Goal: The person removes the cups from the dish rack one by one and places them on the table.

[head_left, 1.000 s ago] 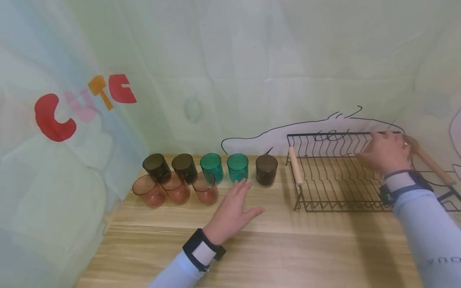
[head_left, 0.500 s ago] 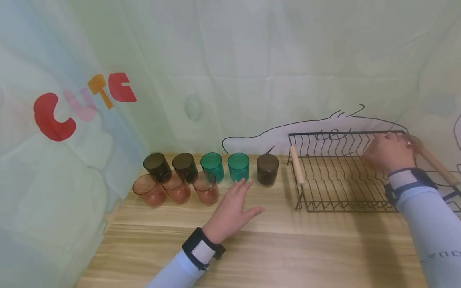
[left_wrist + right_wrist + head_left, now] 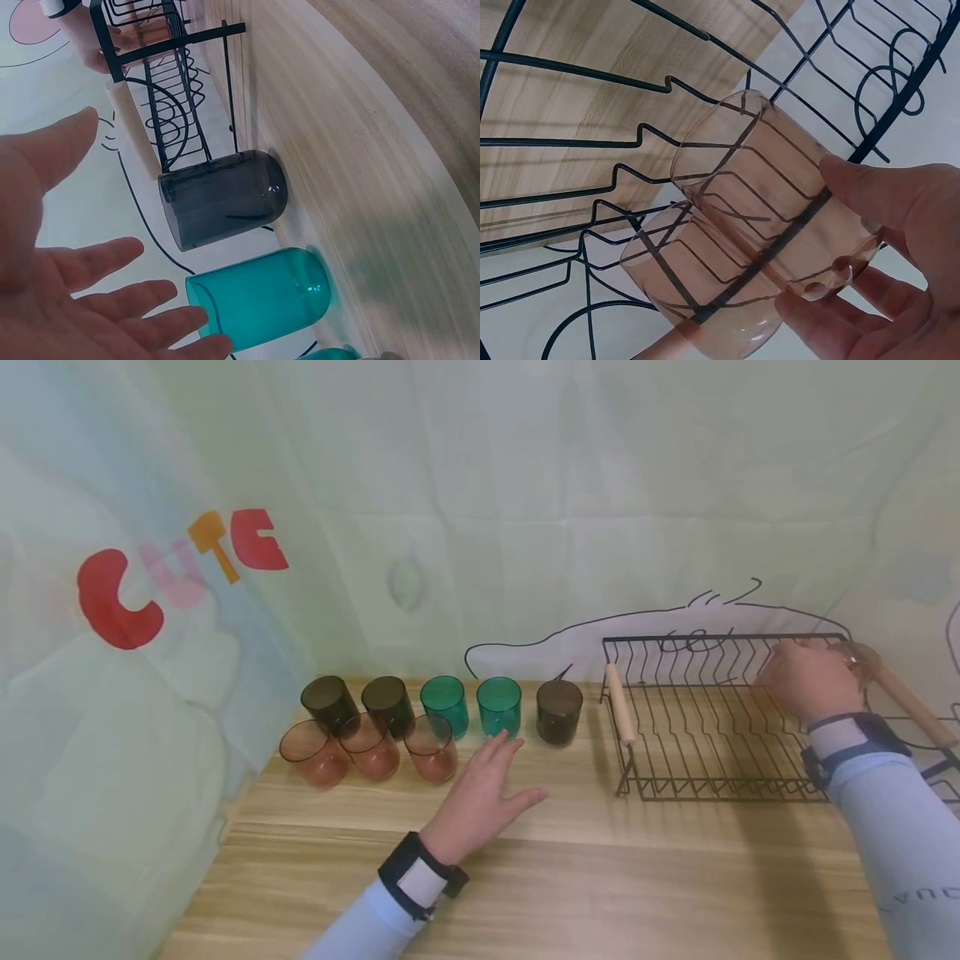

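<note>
My right hand [image 3: 816, 681] is at the back right of the black wire dish rack [image 3: 712, 727]. In the right wrist view its thumb and fingers grip the base end of a clear amber glass [image 3: 780, 191], whose rim faces down to the rack's wires. Right beside it in the rack is a second amber glass [image 3: 697, 270]. The held glass is hard to make out in the head view. My left hand [image 3: 480, 802] reaches over the table, fingers extended and holding nothing. Its fingertips are nearest the right-hand green glass [image 3: 498, 708]; a dark grey glass [image 3: 558, 714] stands beside that.
Left of the green glass stand another green glass [image 3: 444, 706] and two dark ones [image 3: 328, 703]. Several pinkish glasses [image 3: 313, 756] form a front row. The rack has wooden handles [image 3: 621, 706] at its ends. A printed cloth [image 3: 525, 527] hangs behind the wooden table [image 3: 585, 877].
My right hand has shifted slightly to the right at the rack, its thumb and fingers looking closer together. The left hand and the standing glasses have stayed in place.
</note>
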Demonstrator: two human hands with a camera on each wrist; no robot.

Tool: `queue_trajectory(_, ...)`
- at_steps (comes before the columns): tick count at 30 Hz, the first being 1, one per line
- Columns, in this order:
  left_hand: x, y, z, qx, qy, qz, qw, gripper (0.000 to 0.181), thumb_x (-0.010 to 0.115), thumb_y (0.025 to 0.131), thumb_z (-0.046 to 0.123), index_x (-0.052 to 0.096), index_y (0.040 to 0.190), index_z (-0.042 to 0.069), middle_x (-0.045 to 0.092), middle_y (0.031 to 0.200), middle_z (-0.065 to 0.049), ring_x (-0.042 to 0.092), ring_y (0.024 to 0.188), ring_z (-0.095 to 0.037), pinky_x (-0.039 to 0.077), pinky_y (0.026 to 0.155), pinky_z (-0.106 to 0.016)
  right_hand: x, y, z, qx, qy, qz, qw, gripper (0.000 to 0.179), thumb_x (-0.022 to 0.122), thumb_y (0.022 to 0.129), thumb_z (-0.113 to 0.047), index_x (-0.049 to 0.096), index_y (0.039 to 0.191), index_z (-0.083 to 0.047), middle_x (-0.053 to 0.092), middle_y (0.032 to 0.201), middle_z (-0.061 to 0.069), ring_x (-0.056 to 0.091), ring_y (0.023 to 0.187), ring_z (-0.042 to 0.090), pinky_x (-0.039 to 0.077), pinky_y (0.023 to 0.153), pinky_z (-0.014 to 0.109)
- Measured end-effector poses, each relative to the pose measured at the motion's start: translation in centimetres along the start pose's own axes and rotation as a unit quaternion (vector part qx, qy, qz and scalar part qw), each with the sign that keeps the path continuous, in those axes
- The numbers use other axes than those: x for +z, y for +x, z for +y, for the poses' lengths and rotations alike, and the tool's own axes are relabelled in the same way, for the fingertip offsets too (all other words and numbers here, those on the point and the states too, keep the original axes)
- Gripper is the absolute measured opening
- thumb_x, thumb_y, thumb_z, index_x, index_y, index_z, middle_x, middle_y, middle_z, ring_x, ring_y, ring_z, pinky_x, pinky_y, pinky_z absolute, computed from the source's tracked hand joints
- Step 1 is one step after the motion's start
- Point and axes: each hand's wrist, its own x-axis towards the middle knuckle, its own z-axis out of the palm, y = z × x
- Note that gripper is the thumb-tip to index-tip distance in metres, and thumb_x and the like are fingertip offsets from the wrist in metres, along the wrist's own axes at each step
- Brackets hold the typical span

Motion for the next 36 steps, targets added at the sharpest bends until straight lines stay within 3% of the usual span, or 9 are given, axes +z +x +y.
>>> queue_trajectory(5,-0.3,-0.1,0.1,-0.001,-0.005,0.008,1.0000,0.088,0.043,0.080,0.076,0.036,0.143,0.015,0.024,0.150,-0.011,0.020,0.135,-0.025,0.025,0.103,-0.045,-0.3,-0.3,-0.2,-0.004,0.014,0.001,0.9999,0.032,0.047,0.094,-0.019,0.050,0.121,-0.002,0.053,0.104,0.029,0.048,0.093,0.049,0.038,0.068,0.068)
queue_trajectory(10,-0.5,-0.2,0.1,-0.003,-0.009,0.011,0.9999,0.088,0.043,0.080,0.075,0.035,0.143,0.015,0.023,0.150,-0.008,0.019,0.136,-0.023,0.024,0.104,-0.042,-1.4,-0.9,-1.5,-0.025,0.060,0.022,0.9976,0.045,0.049,0.089,-0.015,0.046,0.133,-0.005,0.048,0.122,0.029,0.042,0.108,0.049,0.032,0.084,0.068)
queue_trajectory(15,-0.7,-0.2,0.1,-0.003,-0.020,0.019,0.9996,0.087,0.045,0.081,0.074,0.034,0.144,0.015,0.023,0.150,-0.008,0.021,0.135,-0.023,0.025,0.103,-0.043,-2.9,-2.1,-3.7,-0.050,0.100,0.061,0.9918,0.058,0.065,0.082,-0.015,0.045,0.135,-0.006,0.044,0.129,0.026,0.041,0.110,0.048,0.033,0.087,0.066)
queue_trajectory(21,-0.8,-0.1,0.1,-0.008,-0.041,0.011,0.9991,0.089,0.046,0.080,0.074,0.029,0.146,0.016,0.026,0.149,-0.008,0.025,0.134,-0.021,0.027,0.103,-0.042,-3.8,-4.0,-6.8,-0.082,0.143,0.124,0.9786,0.065,0.070,0.080,-0.015,0.042,0.139,-0.011,0.037,0.141,0.018,0.050,0.103,0.043,0.041,0.084,0.059)
queue_trajectory(26,-0.8,0.0,0.1,-0.021,-0.081,0.009,0.9965,0.090,0.049,0.080,0.072,0.027,0.147,0.017,0.030,0.147,-0.005,0.028,0.132,-0.018,0.030,0.102,-0.038,-3.8,-5.7,-9.4,-0.090,0.198,0.171,0.9609,0.067,0.072,0.081,-0.027,0.042,0.140,-0.017,0.032,0.146,0.010,0.038,0.123,0.038,0.030,0.099,0.055)
queue_trajectory(28,-0.9,0.1,0.1,-0.028,-0.104,0.010,0.9942,0.090,0.051,0.080,0.071,0.025,0.147,0.017,0.030,0.147,-0.004,0.028,0.132,-0.016,0.030,0.102,-0.037,-3.5,-6.2,-10.4,-0.096,0.222,0.203,0.9489,0.067,0.074,0.079,-0.029,0.044,0.138,-0.018,0.037,0.143,0.007,0.040,0.123,0.033,0.031,0.100,0.051)
queue_trajectory(32,-1.0,0.3,0.2,-0.043,-0.156,0.026,0.9866,0.091,0.055,0.079,0.068,0.025,0.147,0.016,0.032,0.146,-0.002,0.030,0.130,-0.014,0.031,0.101,-0.034,-2.9,-7.3,-12.5,-0.117,0.277,0.258,0.9180,0.063,0.077,0.075,-0.027,0.051,0.133,-0.021,0.052,0.128,0.001,0.050,0.110,0.019,0.045,0.087,0.035)
queue_trajectory(34,-1.0,0.5,0.3,-0.048,-0.188,0.039,0.9802,0.090,0.057,0.079,0.066,0.025,0.147,0.015,0.034,0.145,-0.003,0.034,0.129,-0.015,0.032,0.100,-0.033,-2.5,-7.9,-13.6,-0.114,0.319,0.257,0.9049,0.062,0.077,0.075,-0.028,0.052,0.131,-0.024,0.055,0.123,-0.002,0.050,0.109,0.014,0.048,0.080,0.027)
queue_trajectory(36,-1.1,0.6,0.4,-0.052,-0.225,0.050,0.9716,0.088,0.059,0.081,0.062,0.024,0.147,0.015,0.036,0.144,-0.006,0.036,0.127,-0.017,0.035,0.099,-0.035,-2.1,-8.5,-14.6,-0.096,0.357,0.238,0.8983,0.062,0.076,0.075,-0.032,0.051,0.131,-0.027,0.055,0.122,-0.005,0.051,0.108,0.011,0.049,0.076,0.024)
